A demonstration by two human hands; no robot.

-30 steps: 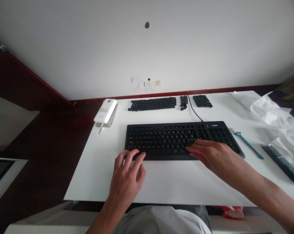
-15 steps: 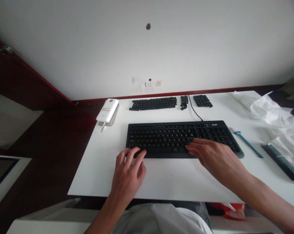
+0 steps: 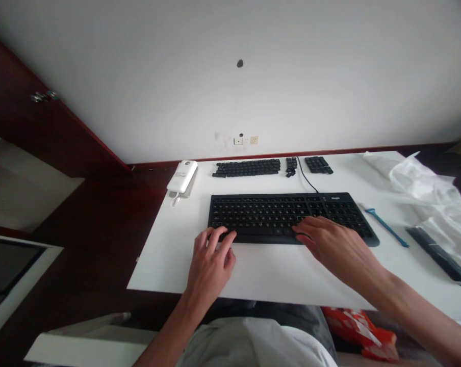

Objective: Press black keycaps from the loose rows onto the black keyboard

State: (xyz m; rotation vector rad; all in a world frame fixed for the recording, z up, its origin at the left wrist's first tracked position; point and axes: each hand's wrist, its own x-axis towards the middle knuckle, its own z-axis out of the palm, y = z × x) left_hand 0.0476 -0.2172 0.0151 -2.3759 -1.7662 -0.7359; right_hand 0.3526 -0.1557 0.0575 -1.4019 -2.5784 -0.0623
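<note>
A black keyboard (image 3: 261,216) lies across the white table, with many keycap places showing as bare sockets. My left hand (image 3: 212,252) rests at its front left corner, fingers spread and tips touching the lower edge. Over its right part is my right hand (image 3: 322,235), fingers bent and pressed together, tips down on the lower rows near the front edge. Whatever they pinch, if anything, is hidden. Loose black keycaps lie behind the keyboard in a wide block (image 3: 249,167), a narrow column (image 3: 290,167) and a small block (image 3: 318,165).
A white power bank (image 3: 182,176) with a short cable sits at the table's back left. To the right lie a blue stick-like tool (image 3: 387,227), a dark narrow strip (image 3: 440,256) and crumpled white wrapping (image 3: 417,176). A thin cable (image 3: 307,176) runs back from the keyboard.
The camera view has shifted slightly, so the table appears a little to the right. Both hands stay at about the same places on the keyboard.
</note>
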